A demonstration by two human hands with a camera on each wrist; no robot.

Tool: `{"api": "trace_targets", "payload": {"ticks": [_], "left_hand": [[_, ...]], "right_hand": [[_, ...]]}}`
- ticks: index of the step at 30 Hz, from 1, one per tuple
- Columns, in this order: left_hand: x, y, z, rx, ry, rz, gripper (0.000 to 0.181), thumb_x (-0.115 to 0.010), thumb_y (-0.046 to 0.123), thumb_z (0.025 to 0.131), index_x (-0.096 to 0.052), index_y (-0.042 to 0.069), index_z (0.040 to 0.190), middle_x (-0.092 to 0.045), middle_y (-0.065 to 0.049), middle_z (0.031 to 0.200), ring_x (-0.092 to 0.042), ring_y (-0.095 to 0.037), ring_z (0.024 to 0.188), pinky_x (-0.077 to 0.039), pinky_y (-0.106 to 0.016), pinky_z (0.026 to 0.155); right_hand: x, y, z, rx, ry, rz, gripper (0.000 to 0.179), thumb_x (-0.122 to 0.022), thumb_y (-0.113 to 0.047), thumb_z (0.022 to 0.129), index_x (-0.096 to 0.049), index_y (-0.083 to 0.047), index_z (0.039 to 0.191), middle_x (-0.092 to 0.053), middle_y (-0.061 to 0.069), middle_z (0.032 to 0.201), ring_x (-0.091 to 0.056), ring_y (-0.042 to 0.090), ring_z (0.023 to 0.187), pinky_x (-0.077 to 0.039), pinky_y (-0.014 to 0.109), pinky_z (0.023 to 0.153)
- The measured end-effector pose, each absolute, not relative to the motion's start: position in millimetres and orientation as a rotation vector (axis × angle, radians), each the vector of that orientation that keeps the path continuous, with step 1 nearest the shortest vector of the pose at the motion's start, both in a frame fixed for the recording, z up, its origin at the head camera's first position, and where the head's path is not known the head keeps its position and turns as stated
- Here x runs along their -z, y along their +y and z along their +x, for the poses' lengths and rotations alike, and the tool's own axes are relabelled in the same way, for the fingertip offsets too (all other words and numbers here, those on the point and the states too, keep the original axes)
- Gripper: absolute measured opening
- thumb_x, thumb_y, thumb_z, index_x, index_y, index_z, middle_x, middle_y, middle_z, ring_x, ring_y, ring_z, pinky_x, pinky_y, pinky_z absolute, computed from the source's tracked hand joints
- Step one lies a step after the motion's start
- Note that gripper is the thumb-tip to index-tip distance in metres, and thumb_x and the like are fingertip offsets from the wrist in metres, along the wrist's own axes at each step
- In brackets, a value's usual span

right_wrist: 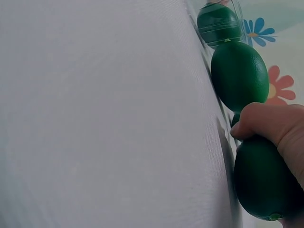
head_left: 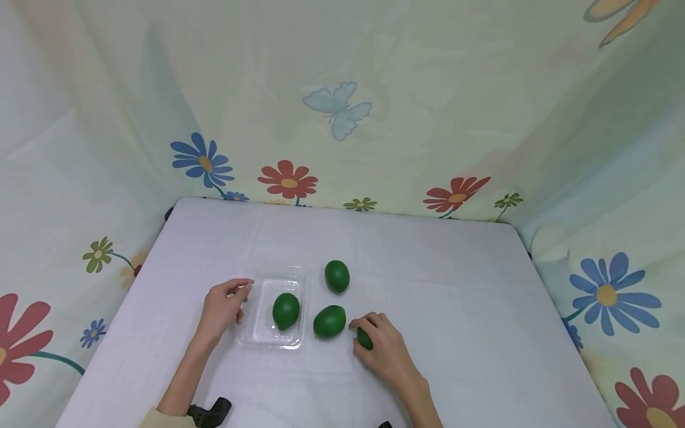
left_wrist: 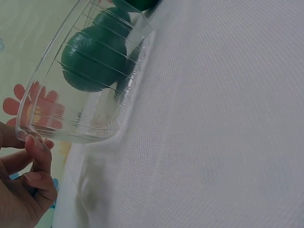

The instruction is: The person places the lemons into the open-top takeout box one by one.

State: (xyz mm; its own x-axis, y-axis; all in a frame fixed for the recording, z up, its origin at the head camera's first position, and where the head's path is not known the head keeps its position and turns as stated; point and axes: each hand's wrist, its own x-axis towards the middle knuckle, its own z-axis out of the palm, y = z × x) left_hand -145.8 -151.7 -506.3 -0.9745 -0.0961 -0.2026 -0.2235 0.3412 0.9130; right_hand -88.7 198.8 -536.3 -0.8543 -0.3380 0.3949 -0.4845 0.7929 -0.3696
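A clear plastic container (head_left: pixel 260 333) lies on the table with one green lime (head_left: pixel 286 311) in it. My left hand (head_left: pixel 220 308) is at its left side; in the left wrist view the thumb and fingers pinch the corner of the rim. To the right of the container, my right hand (head_left: pixel 386 351) grips another lime (right_wrist: pixel 266 183), mostly covered by the hand in the head view. Between that hand and the container lies a third lime (head_left: pixel 329 322). One more lime (head_left: pixel 337 276) sits farther back, beyond the third.
A white cloth covers the table (head_left: pixel 455 309). Behind it and along both sides hangs a pale curtain (head_left: pixel 407 119) printed with flowers and a butterfly. A black strap device (head_left: pixel 211 412) is on the left wrist, near a beige sleeve (head_left: pixel 167 418).
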Motion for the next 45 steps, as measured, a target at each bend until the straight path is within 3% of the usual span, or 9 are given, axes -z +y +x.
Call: {"api": "trace_targets", "payload": {"ticks": [16,23,35,45], "left_hand": [[509,-151,-146,-1.710,2.472,-0.317,0.032,-0.059,0.020,0.104,-0.068,0.003,0.130,-0.061,-0.018,0.094,-0.050,-0.014,0.046,-0.045,-0.026,0.047],[510,-152,-145,-1.704,2.475,-0.319,0.032,-0.059,0.020,0.104,-0.068,0.003,0.130,-0.061,-0.018,0.094,-0.050,-0.014,0.046,-0.045,-0.026,0.047],[510,-151,-146,-1.707,2.476,-0.330,0.032,-0.058,0.020,0.105,-0.068,0.004,0.130,-0.061,-0.018,0.093,-0.050,-0.014,0.046,-0.045,-0.025,0.047],[511,-153,-146,-1.747,2.465,-0.292,0.032,-0.059,0.021,0.105,-0.069,0.004,0.130,-0.061,-0.019,0.092,-0.049,-0.013,0.045,-0.046,-0.027,0.046]], "right_hand": [[515,201,-86,-0.662,-2.591,0.688,0.038,-0.087,0.000,0.070,-0.075,-0.018,0.102,-0.065,-0.004,0.097,-0.058,0.012,0.088,-0.056,0.027,0.071],[490,188,-89,-0.642,-2.499,0.840,0.036,-0.086,-0.002,0.071,-0.074,-0.016,0.102,-0.066,-0.003,0.098,-0.059,0.012,0.087,-0.056,0.026,0.072],[462,128,-100,-0.677,-2.456,1.139,0.028,-0.083,-0.009,0.081,-0.075,-0.018,0.106,-0.066,-0.003,0.102,-0.059,0.011,0.092,-0.052,0.018,0.075],[475,71,-113,-0.503,-2.412,1.371,0.019,-0.078,-0.023,0.090,-0.075,-0.021,0.109,-0.067,-0.004,0.103,-0.058,0.011,0.093,-0.049,0.019,0.079]]}}
